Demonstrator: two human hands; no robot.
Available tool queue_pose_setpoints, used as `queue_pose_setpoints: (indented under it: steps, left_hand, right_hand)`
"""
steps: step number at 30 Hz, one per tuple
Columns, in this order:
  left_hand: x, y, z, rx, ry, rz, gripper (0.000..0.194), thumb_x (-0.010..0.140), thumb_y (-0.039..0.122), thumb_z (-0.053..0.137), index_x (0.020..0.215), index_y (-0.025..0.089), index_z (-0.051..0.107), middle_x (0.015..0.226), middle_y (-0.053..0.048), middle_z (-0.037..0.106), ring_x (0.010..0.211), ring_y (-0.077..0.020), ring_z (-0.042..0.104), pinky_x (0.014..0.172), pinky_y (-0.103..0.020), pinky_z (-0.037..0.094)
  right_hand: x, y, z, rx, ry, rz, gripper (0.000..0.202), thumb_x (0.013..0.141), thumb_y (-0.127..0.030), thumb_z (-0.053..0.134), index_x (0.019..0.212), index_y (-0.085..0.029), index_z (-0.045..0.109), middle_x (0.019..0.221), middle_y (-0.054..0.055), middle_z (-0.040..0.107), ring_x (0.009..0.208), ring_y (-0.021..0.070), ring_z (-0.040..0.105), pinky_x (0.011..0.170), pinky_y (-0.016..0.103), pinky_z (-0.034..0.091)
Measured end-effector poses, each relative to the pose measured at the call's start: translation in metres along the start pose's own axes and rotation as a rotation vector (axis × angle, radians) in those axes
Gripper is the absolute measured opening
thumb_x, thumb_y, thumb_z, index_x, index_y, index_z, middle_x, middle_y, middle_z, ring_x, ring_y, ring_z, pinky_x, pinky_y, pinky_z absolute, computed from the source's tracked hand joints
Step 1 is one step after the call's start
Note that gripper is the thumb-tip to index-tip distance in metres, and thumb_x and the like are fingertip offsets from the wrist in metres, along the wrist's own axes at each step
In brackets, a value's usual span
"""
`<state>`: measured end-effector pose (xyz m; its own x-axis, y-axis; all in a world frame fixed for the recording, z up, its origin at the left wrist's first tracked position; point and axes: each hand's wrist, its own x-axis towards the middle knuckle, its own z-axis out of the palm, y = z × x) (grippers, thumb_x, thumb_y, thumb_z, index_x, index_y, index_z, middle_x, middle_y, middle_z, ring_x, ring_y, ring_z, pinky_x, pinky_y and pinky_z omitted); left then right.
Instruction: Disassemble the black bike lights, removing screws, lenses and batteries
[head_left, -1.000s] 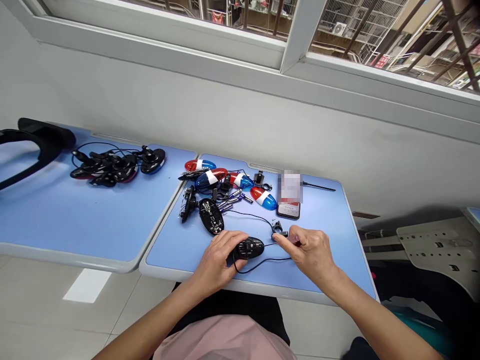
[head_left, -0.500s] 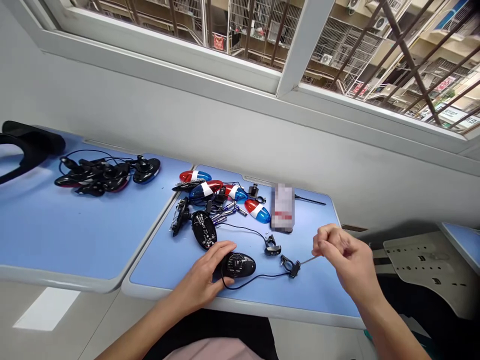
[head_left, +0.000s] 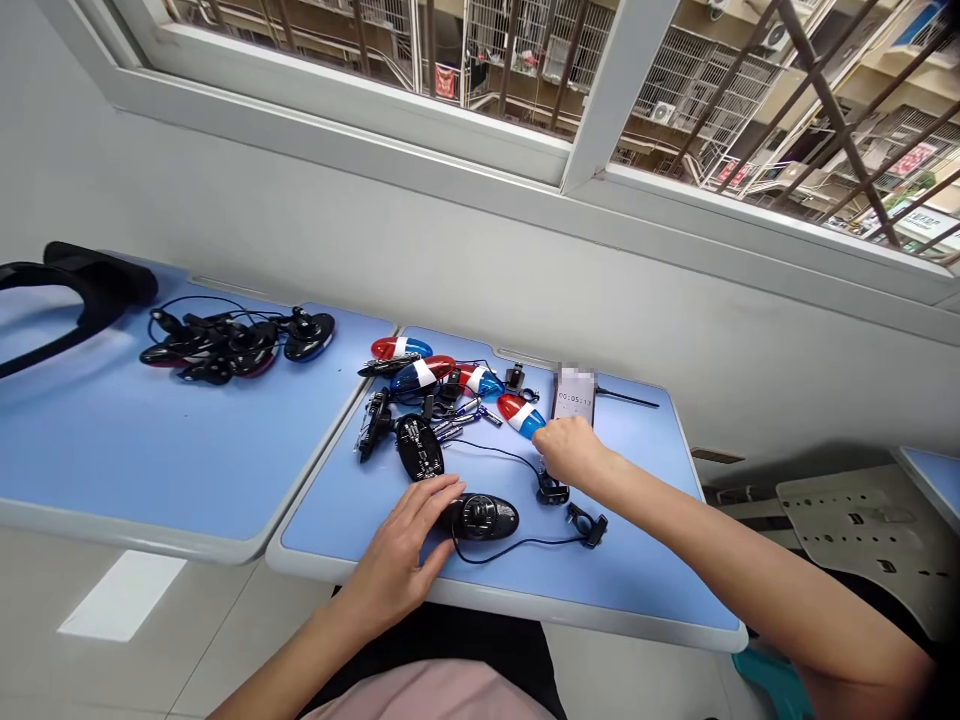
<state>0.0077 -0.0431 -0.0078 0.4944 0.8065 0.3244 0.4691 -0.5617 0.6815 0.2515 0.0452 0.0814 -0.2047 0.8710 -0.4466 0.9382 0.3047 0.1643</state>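
Observation:
My left hand point(head_left: 411, 540) curls around the left end of a black oval bike light point(head_left: 480, 516) lying on the table, fingers on one side and thumb on the other. Its thin cable runs right to a small black button clamp point(head_left: 589, 526). My right hand point(head_left: 571, 448) is closed in a fist above the table; whatever is in it is hidden. Just below it sits a second button clamp point(head_left: 553, 490), wired to an opened black housing point(head_left: 420, 448). Beside the fist lies a red, white and blue cover point(head_left: 519, 414), and a phone point(head_left: 576, 395) showing a timer is partly hidden behind.
More red-and-blue covers point(head_left: 424, 374) and several batteries point(head_left: 469, 410) are heaped at the back left. A pile of assembled black lights point(head_left: 232, 345) lies on the left table point(head_left: 187, 450). A black strap point(head_left: 628, 398) extends right of the phone. The wall and window rise behind.
My right hand has moved left and away from me, from beyond the button clamp to near the phone. The thin metal rod it held is out of sight. My left hand stays on the bike light.

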Motion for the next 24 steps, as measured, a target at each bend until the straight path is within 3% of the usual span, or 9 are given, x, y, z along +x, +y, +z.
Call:
queue_pose_setpoints:
  steps: [3, 5, 8, 10, 13, 16, 19, 24]
  left_hand:
    - [-0.007, 0.012, -0.006, 0.073, 0.138, 0.0, 0.05, 0.095, 0.01, 0.047, 0.141, 0.026, 0.041, 0.131, -0.013, 0.056, 0.121, -0.0262, 0.054, 0.099, -0.045, 0.049]
    - [-0.008, 0.022, -0.007, 0.148, 0.24, 0.005, 0.043, 0.095, 0.012, 0.05, 0.136, 0.024, 0.046, 0.112, -0.01, 0.064, 0.103, -0.024, 0.06, 0.087, -0.039, 0.05]
    - [-0.002, 0.036, -0.005, 0.278, 0.327, 0.0, 0.032, 0.096, 0.021, 0.057, 0.127, 0.021, 0.052, 0.077, -0.002, 0.064, 0.071, -0.0192, 0.059, 0.067, -0.032, 0.045]
    - [0.006, 0.044, -0.001, 0.34, 0.336, -0.014, 0.034, 0.097, 0.032, 0.059, 0.126, 0.018, 0.053, 0.069, 0.0, 0.062, 0.063, -0.0178, 0.059, 0.06, -0.03, 0.041]
    - [0.022, 0.048, 0.007, 0.389, 0.274, -0.023, 0.034, 0.097, 0.042, 0.057, 0.119, 0.017, 0.059, 0.073, -0.003, 0.067, 0.064, -0.0186, 0.063, 0.058, -0.029, 0.041]
    - [0.032, 0.045, 0.009, 0.39, 0.125, -0.034, 0.016, 0.097, 0.034, 0.056, 0.102, 0.021, 0.066, 0.076, -0.001, 0.068, 0.064, -0.0175, 0.064, 0.055, -0.027, 0.041]
    - [0.035, 0.038, 0.0, 0.307, -0.002, -0.019, 0.013, 0.095, 0.026, 0.058, 0.104, 0.023, 0.066, 0.084, -0.001, 0.069, 0.071, -0.0168, 0.066, 0.059, -0.025, 0.044]
    - [0.036, 0.034, -0.019, 0.183, -0.139, -0.001, 0.028, 0.092, 0.013, 0.052, 0.116, 0.024, 0.064, 0.097, -0.003, 0.064, 0.074, -0.0154, 0.064, 0.066, -0.026, 0.05]
  right_hand:
    - [0.007, -0.002, 0.006, -0.014, -0.004, -0.026, 0.027, 0.086, -0.024, 0.062, 0.109, -0.013, 0.069, 0.09, 0.022, 0.074, 0.091, 0.0333, 0.071, 0.076, 0.04, 0.05]
    - [0.009, -0.003, 0.008, 0.0, 0.012, -0.036, 0.028, 0.087, -0.026, 0.06, 0.11, -0.012, 0.068, 0.089, 0.022, 0.073, 0.089, 0.0328, 0.071, 0.076, 0.04, 0.049]
    - [0.006, -0.003, 0.005, 0.051, 0.063, -0.025, 0.024, 0.087, -0.021, 0.056, 0.105, -0.011, 0.067, 0.087, 0.021, 0.073, 0.085, 0.0319, 0.071, 0.072, 0.036, 0.047]
    - [-0.001, -0.003, -0.001, 0.111, 0.113, -0.002, 0.022, 0.086, -0.018, 0.053, 0.102, -0.011, 0.066, 0.085, 0.02, 0.072, 0.081, 0.0304, 0.069, 0.067, 0.034, 0.044]
    - [-0.018, -0.001, -0.007, 0.265, 0.19, 0.029, 0.017, 0.085, -0.018, 0.048, 0.093, -0.015, 0.063, 0.077, 0.012, 0.069, 0.07, 0.0243, 0.064, 0.059, 0.029, 0.037]
    - [-0.039, 0.0, -0.002, 0.484, 0.229, 0.018, 0.012, 0.084, -0.02, 0.043, 0.082, -0.02, 0.054, 0.068, 0.001, 0.061, 0.061, 0.0165, 0.055, 0.053, 0.025, 0.033]
    - [-0.055, -0.007, 0.017, 0.763, 0.235, -0.019, 0.013, 0.085, -0.023, 0.038, 0.075, -0.022, 0.047, 0.061, -0.004, 0.05, 0.055, 0.0124, 0.046, 0.05, 0.022, 0.032]
    - [-0.057, -0.034, 0.056, 1.07, 0.239, -0.026, 0.014, 0.084, -0.027, 0.041, 0.073, -0.022, 0.047, 0.056, -0.007, 0.039, 0.052, 0.0108, 0.037, 0.048, 0.021, 0.029]
